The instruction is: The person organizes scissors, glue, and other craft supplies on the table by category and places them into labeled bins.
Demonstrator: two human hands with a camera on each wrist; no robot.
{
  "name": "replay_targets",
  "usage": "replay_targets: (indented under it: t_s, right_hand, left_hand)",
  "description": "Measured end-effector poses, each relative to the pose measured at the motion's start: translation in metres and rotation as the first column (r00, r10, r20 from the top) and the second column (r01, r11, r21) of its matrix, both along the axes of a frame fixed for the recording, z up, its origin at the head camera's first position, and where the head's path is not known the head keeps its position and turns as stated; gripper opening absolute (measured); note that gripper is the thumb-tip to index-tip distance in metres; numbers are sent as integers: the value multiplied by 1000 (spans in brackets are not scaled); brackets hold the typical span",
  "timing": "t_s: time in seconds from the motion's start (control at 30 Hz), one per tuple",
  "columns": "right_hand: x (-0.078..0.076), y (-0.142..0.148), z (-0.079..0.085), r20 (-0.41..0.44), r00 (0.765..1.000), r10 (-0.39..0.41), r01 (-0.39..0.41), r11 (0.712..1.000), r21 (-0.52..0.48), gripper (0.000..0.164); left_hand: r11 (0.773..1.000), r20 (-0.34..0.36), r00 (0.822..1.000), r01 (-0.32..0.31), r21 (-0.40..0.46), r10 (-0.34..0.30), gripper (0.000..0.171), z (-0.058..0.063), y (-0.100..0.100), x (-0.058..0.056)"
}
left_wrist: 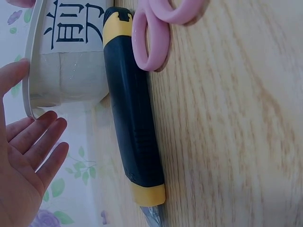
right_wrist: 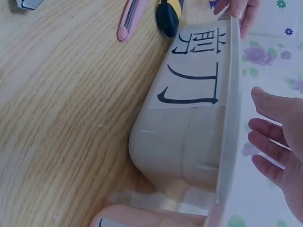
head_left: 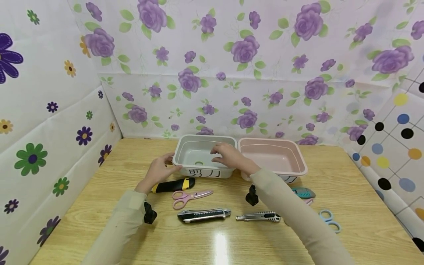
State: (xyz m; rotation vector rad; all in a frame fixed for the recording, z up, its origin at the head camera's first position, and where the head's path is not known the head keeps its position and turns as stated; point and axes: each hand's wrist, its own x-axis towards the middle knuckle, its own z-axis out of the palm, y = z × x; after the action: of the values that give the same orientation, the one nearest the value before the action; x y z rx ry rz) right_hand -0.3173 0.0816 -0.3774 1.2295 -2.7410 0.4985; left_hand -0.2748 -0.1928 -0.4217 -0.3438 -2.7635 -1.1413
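Note:
A light grey bin (head_left: pixel 207 172), labelled with black characters on its front, stands near the back wall. My left hand (head_left: pixel 159 172) touches its left end; in the left wrist view the thumb is on the rim and the other fingers are extended beside the corner. Above the bin's right part hovers my right hand (head_left: pixel 228 156), its fingers loosely bent with nothing in them. Inside the bin, a small green curved piece (head_left: pixel 198 162) shows. In front lie a black-and-yellow utility knife (left_wrist: pixel 132 109) and pink scissors (head_left: pixel 188 197).
A pink bin (head_left: pixel 271 158) stands right beside the grey one. Two silver-and-black utility knives (head_left: pixel 203 215) (head_left: pixel 258 216) lie nearer the front. To the right are a teal cutter (head_left: pixel 303 192), a partly hidden pink item (head_left: pixel 309 201) and blue-handled scissors (head_left: pixel 329 220). Patterned cloth walls enclose the table.

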Motion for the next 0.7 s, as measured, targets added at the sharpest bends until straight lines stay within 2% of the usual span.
replay_targets:
  t_s: [0.33, 0.53, 0.7]
  right_hand:
    - [8, 7, 10, 13, 998, 56, -55, 997, -58, 30]
    - [18, 12, 16, 5, 996, 93, -92, 993, -74, 34]
    - [29, 13, 19, 37, 993, 111, -108, 992, -69, 35]
  left_hand:
    - [1000, -8, 1000, -2, -3, 2, 62, 0, 0, 1]
    - [1000, -3, 1000, 0, -9, 0, 63, 2, 1, 2]
    - [1000, 1, 1000, -5, -16, 5, 63, 1, 1, 2]
